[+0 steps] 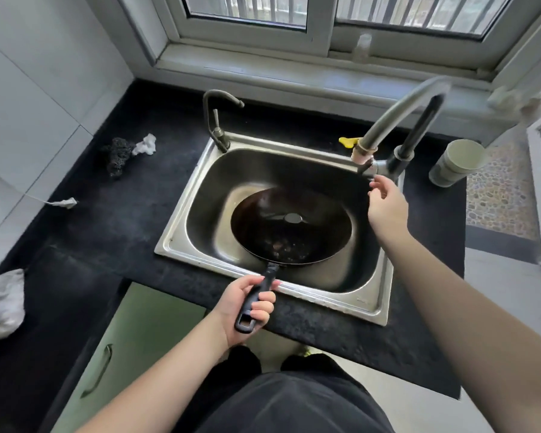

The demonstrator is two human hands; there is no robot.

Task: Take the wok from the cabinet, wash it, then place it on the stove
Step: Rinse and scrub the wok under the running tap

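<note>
A dark round wok lies inside the steel sink, tilted toward me, with bits of residue near its front. Its black handle sticks out over the sink's front rim, and my left hand is shut around that handle. My right hand hovers just below the lever of the tall grey faucet at the sink's right rear, fingers apart and holding nothing. No water is visible from the spout.
A small second tap stands at the sink's back left. A dark scrubber and a white rag lie on the black counter. A pale green cup stands at right. A green cabinet door hangs open below.
</note>
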